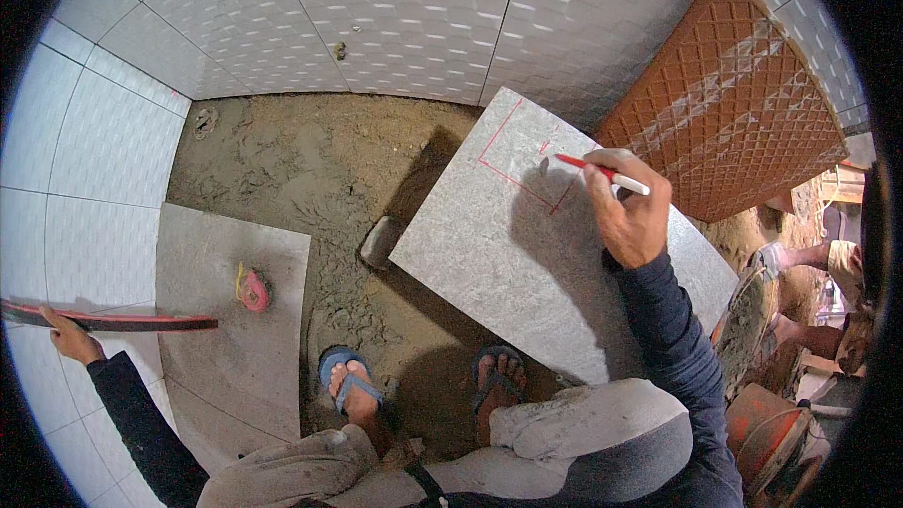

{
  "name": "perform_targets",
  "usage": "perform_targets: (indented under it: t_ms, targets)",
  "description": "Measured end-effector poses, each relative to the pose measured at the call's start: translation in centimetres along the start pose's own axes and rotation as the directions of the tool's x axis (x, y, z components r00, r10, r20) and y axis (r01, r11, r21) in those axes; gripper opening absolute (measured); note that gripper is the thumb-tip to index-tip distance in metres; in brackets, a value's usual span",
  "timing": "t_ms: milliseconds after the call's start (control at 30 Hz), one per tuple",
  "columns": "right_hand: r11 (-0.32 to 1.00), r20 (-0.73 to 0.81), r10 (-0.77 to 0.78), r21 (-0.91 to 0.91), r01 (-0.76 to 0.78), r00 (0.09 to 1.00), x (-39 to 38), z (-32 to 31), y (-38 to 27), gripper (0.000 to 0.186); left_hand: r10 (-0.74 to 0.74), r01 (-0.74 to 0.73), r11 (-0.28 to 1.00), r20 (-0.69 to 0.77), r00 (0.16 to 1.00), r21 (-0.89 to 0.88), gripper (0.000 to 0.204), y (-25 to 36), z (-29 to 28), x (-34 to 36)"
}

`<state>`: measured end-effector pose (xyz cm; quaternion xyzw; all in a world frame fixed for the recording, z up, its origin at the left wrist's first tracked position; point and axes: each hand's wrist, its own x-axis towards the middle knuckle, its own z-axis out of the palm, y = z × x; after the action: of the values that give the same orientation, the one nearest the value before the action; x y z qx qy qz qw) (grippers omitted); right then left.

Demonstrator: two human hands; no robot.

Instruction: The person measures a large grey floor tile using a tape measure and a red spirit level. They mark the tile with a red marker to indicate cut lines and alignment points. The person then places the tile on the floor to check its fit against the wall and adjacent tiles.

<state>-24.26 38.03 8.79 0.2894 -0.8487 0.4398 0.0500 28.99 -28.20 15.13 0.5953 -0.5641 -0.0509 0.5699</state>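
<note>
Your right hand [632,210] pinches the red marker [570,161], your left hand [74,338] grips the red-and-black bar [141,324]; steady the marked grey tile [470,249], using light, crisp strokes.

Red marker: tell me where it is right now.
In the head view, right of centre, the red marker is in the right hand, over the grey tile, near the red lines drawn there.
</note>
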Motion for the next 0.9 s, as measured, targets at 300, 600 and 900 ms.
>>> perform_targets:
  t_ms: [300, 600, 900]
  targets:
    - [0.943, -0.318, 0.307, 0.227, -0.242, 0.897, -1.8, -7.2, 2.8, 0.030, -0.104, 0.103, 0.994, 0.054, 0.993, 0.021, 0.097, -3.8, 1.5, 2.9]
    - [0.966, 0.150, 0.244, 0.052, -0.254, 0.958, -2.6, -5.5, 0.4, 0.018, -0.031, 0.035, 0.999, 0.167, 0.986, -0.024, 0.067, -4.0, 4.7, 2.2]
    - [0.825, 0.672, -0.014, -0.411, 0.388, 0.741, -1.6, 6.0, -1.8, 0.023, 0.110, -0.094, 0.992, 0.198, 0.974, -0.088, 0.054, -5.0, 5.5, 0.4]
